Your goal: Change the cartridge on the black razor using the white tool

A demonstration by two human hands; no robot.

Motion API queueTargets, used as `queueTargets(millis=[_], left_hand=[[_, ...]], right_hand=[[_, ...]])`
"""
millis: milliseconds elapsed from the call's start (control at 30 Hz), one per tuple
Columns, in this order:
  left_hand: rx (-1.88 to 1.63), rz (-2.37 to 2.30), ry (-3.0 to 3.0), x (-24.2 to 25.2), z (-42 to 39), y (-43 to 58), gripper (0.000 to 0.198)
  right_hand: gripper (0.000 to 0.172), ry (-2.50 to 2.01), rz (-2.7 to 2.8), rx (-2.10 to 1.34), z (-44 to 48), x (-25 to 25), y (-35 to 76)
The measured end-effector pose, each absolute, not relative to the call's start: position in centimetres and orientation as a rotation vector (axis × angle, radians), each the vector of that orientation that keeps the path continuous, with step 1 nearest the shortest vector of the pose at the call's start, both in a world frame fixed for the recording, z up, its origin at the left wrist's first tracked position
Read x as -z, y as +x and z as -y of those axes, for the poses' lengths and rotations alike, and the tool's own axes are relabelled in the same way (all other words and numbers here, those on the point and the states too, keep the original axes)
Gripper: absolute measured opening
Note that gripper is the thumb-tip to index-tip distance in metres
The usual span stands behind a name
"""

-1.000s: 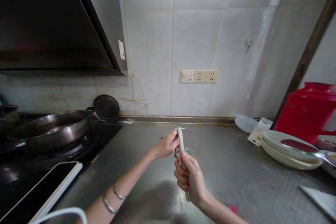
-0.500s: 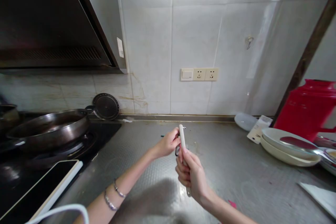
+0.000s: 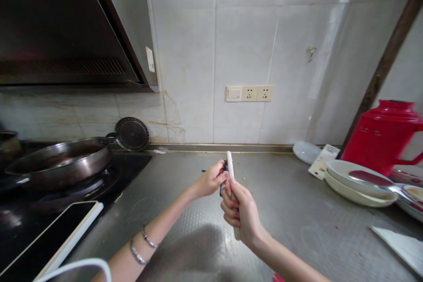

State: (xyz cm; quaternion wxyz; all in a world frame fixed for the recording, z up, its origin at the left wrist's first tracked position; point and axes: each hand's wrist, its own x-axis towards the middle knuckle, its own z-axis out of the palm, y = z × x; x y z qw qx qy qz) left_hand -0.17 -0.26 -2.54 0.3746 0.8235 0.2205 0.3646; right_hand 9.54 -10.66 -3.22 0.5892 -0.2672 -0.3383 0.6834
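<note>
Above the middle of the metal counter, my right hand (image 3: 243,209) is wrapped round a slim, pale tool (image 3: 230,164). The tool stands nearly upright, its top above the fist and its lower end showing below. My left hand (image 3: 209,180) is pinched around a small black piece (image 3: 225,166) pressed close to the tool's left side. A dark part also shows just under the left fingertips. The fingers hide most of both things, so their exact kind cannot be made out.
To the left are a steel pan (image 3: 62,163) on the black stove and a phone (image 3: 53,242) with a white cable. On the right stand stacked plates (image 3: 357,189), a red thermos jug (image 3: 380,141) and a white card (image 3: 324,161). A white sheet (image 3: 399,246) lies nearer.
The pale tool has risen slightly in my right hand's area, and more of the black piece shows beside it. The view has shifted a little; both hands keep their hold.
</note>
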Motion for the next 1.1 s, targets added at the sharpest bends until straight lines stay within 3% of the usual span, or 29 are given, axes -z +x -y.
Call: queueTargets(millis=[867, 1100], left_hand=[[-0.846, -0.456, 1.895, 2.2, 0.7, -0.4, 0.021], [-0.851, -0.500, 1.945, 2.3, 0.7, -0.3, 0.014]], right_hand=[[0.047, -0.609, 0.731, -1.659, 11.8, 2.8, 10.0], [0.046, -0.582, 0.767, -1.615, 11.4, 2.6, 10.2]])
